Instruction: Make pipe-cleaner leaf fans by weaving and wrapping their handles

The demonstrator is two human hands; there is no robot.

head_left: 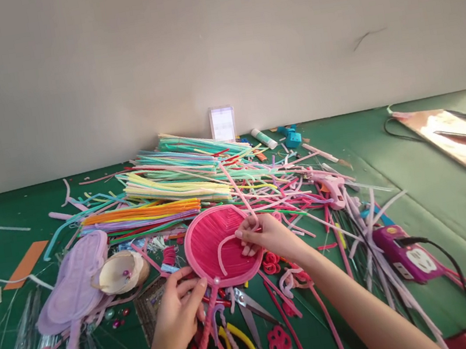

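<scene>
A round pink woven fan (215, 245) lies on the green table (434, 213) in front of me. My left hand (178, 307) grips its lower rim where the twisted pink handle (202, 344) begins. My right hand (263, 237) pinches a light pink pipe cleaner (236, 194) against the fan's right side; the strand curls in a loop over the fan's face. Both hands are closed.
Bundles of coloured pipe cleaners (172, 184) are heaped behind the fan. A purple fan (74, 288) and a shell (118, 272) lie left, scissors (248, 310) below, a pink glue gun (332, 185) and purple power strip (407, 256) right. A grey wall stands behind.
</scene>
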